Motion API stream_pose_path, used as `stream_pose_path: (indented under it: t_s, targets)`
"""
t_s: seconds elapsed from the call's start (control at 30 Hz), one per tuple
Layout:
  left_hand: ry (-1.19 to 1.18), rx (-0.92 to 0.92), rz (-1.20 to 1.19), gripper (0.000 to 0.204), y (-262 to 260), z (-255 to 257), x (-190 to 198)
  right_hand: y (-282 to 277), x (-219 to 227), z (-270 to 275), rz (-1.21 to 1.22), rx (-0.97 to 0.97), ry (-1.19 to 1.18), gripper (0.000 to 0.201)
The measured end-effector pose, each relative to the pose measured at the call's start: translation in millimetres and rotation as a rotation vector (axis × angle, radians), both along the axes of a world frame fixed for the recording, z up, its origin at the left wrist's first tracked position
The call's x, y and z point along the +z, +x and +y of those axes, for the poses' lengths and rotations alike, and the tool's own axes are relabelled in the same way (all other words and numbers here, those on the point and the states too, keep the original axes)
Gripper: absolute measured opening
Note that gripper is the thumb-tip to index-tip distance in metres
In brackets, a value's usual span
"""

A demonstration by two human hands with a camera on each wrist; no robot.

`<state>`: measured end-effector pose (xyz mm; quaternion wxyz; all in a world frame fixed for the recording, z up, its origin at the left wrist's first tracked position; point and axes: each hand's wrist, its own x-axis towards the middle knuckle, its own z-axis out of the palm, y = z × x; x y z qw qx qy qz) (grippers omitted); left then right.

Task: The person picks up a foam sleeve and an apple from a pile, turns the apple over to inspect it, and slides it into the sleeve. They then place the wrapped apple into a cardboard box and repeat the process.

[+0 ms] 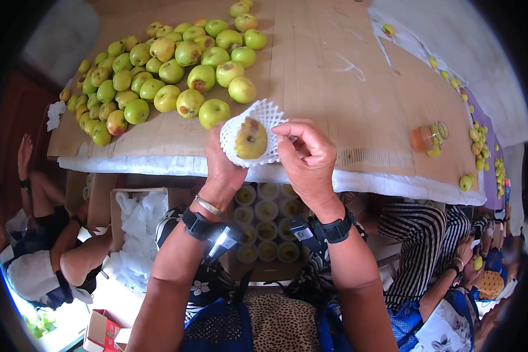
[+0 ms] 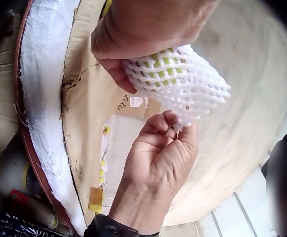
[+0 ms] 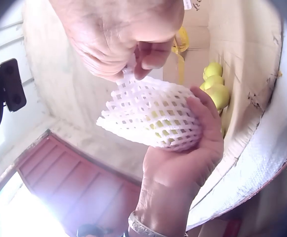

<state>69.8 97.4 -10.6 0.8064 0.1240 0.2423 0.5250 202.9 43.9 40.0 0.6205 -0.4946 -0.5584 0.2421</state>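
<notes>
A yellow-green apple (image 1: 251,139) with brown blemishes sits inside a white foam net (image 1: 267,112), its top showing through the net's open end. My left hand (image 1: 222,164) grips the netted apple from below and the side. With thumb and fingertips my right hand (image 1: 312,161) pinches the edge of the net. In the left wrist view the net (image 2: 202,91) stretches past the apple toward the pinching fingers. The right wrist view shows the left palm (image 3: 183,165) cupped around the apple's netted lower end.
Many loose apples (image 1: 171,71) lie on the cardboard-covered table (image 1: 334,76), to the left. A jar (image 1: 423,139) lies on the right. Under the table edge stand a box of packed apples (image 1: 267,210) and a box of white foam nets (image 1: 138,217). Other people sit on both sides.
</notes>
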Motion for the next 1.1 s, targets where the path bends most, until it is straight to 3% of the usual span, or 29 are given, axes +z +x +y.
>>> stream_pose_path:
  t_s: [0.2, 0.33, 0.4, 0.6, 0.7, 0.8, 1.0, 1.1]
  targets:
    - [0.033, 0.02, 0.143, 0.041, -1.2, -1.2, 14.2, 8.6, 3.3, 1.1, -0.269, -0.041, 0.04, 0.015]
    - [0.236, -0.012, 0.282, 0.042, -3.0, -1.6, 8.6, 6.9, -6.1, 1.5, -0.202, 0.059, -0.03, 0.023]
    - [0.213, 0.001, 0.305, 0.036, 0.0, -4.2, 7.9, 3.1, -9.4, 0.3, -0.104, 0.085, -0.081, 0.028]
    - [0.233, 0.057, 0.417, 0.02, 5.1, -8.1, 10.7, -1.4, -5.9, 2.3, -0.199, 0.069, -0.01, 0.042]
    - [0.381, 0.041, 0.579, 0.017, 5.5, -11.9, 14.3, 0.0, -7.2, 3.4, -0.268, 0.069, 0.013, 0.045]
    - [0.39, -0.017, 0.668, 0.017, 4.0, -14.2, 20.5, -2.7, -1.9, -0.4, -0.161, 0.112, -0.123, 0.046]
    - [0.612, 0.009, 0.849, 0.032, -3.8, -13.8, 24.2, 0.8, -1.4, 1.3, -0.307, 0.14, -0.107, 0.044]
    - [0.83, -0.004, 1.038, 0.034, -13.0, -13.0, 26.8, 4.8, 1.0, -0.3, -0.405, 0.211, -0.212, 0.042]
